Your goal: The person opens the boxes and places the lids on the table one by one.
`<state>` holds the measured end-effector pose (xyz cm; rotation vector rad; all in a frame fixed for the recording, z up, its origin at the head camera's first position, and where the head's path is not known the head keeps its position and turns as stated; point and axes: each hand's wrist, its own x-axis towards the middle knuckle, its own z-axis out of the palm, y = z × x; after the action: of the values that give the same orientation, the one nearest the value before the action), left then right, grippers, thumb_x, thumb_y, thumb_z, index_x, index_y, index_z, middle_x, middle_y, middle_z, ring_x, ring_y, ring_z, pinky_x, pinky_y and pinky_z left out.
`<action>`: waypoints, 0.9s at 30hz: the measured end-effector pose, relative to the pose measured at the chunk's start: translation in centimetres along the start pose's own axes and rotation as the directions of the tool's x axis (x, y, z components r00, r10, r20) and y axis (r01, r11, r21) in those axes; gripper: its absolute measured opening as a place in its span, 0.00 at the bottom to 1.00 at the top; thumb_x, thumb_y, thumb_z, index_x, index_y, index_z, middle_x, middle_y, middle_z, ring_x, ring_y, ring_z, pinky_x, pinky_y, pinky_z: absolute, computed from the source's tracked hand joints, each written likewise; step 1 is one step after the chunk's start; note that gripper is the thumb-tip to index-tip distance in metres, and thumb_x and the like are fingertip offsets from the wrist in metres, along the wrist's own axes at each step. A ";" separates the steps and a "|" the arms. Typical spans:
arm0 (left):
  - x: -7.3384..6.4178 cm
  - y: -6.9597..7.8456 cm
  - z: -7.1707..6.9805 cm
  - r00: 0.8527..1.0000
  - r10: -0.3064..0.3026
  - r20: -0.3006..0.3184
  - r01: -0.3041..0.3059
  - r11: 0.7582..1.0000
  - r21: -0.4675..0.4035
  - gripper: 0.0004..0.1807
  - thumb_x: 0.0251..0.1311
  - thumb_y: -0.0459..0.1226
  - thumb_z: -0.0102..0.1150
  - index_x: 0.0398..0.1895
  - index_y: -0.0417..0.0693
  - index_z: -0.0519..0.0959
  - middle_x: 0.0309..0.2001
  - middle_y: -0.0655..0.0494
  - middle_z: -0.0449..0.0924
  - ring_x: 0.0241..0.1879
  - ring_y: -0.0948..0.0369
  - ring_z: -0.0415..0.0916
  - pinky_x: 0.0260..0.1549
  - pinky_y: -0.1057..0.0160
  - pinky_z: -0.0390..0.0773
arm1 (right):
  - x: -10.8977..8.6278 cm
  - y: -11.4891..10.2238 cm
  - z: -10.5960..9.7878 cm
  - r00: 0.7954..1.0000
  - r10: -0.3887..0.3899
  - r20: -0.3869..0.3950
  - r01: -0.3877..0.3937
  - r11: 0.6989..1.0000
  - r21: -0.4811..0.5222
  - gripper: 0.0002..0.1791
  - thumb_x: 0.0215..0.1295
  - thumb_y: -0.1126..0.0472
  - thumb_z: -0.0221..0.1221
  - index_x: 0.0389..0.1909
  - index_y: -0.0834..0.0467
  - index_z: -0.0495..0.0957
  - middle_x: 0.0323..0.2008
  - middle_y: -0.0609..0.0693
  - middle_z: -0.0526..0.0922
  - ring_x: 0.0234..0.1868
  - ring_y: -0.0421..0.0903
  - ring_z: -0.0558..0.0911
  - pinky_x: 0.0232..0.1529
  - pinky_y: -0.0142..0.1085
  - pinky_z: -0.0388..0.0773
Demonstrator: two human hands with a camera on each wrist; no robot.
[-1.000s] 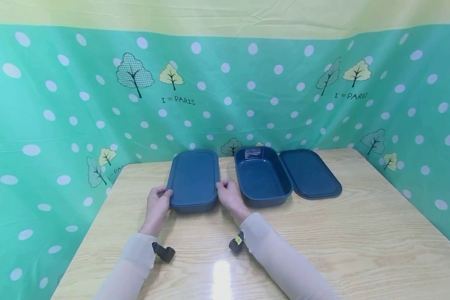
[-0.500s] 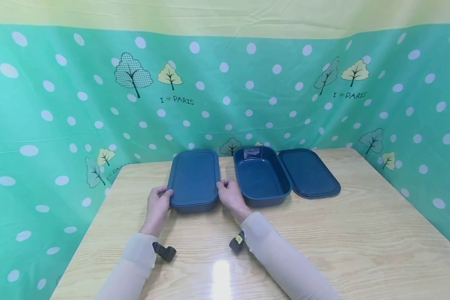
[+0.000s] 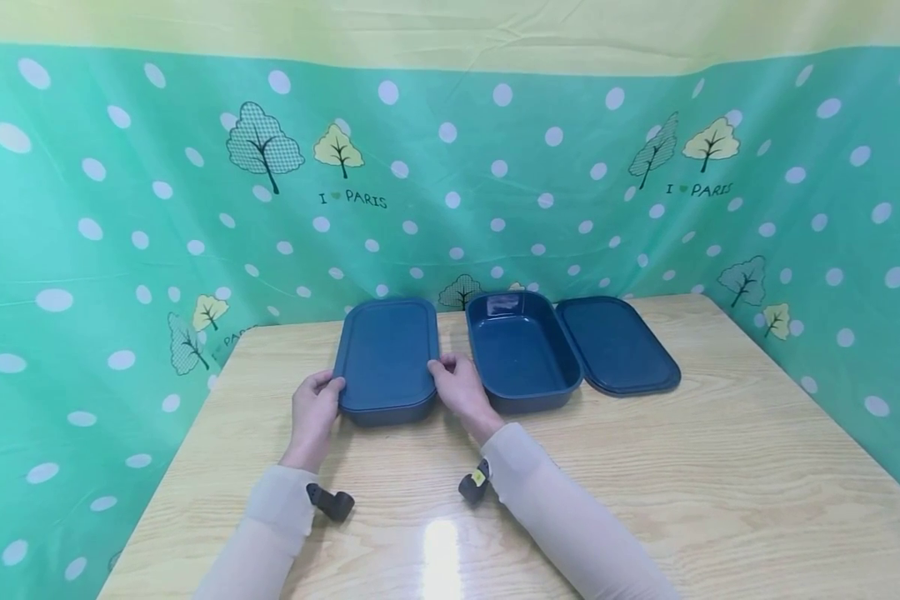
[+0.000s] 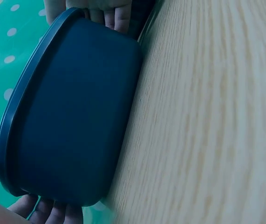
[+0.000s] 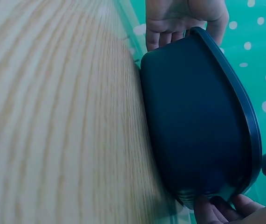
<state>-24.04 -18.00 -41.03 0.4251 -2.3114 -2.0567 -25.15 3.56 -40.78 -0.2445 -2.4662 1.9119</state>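
Note:
A dark blue rectangular container [image 3: 390,416] stands on the table at the left, with a flat blue lid [image 3: 387,354] lying over its top. My left hand [image 3: 315,417] grips its left side near the front corner, thumb up at the lid's edge and fingers against the side wall. On the opposite side my right hand [image 3: 461,392] holds it the same way, thumb at the lid's right edge. Both wrist views show the container's front wall [image 4: 77,112] between the two hands, its base down at the wooden surface.
Just right of my right hand stands a second blue container [image 3: 528,407], uncovered. Beside it another blue lid [image 3: 618,346] lies flat. A green dotted cloth [image 3: 457,167] hangs behind and around the wooden table [image 3: 682,483].

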 end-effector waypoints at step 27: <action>-0.4 0.2 0.7 1.000 0.008 -0.022 -0.008 0.999 -0.036 0.24 0.68 0.39 0.47 0.65 0.38 0.62 0.62 0.40 0.65 0.62 0.48 0.64 0.62 0.51 0.64 | -0.4 -0.4 -0.1 1.000 0.008 -0.016 -0.008 1.000 -0.028 0.20 0.66 0.52 0.56 0.52 0.61 0.71 0.47 0.55 0.77 0.50 0.49 0.76 0.52 0.42 0.74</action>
<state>-23.82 -17.21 -40.87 0.4338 -2.2561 -2.0766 -24.81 3.48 -40.36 -0.2688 -2.4870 1.8723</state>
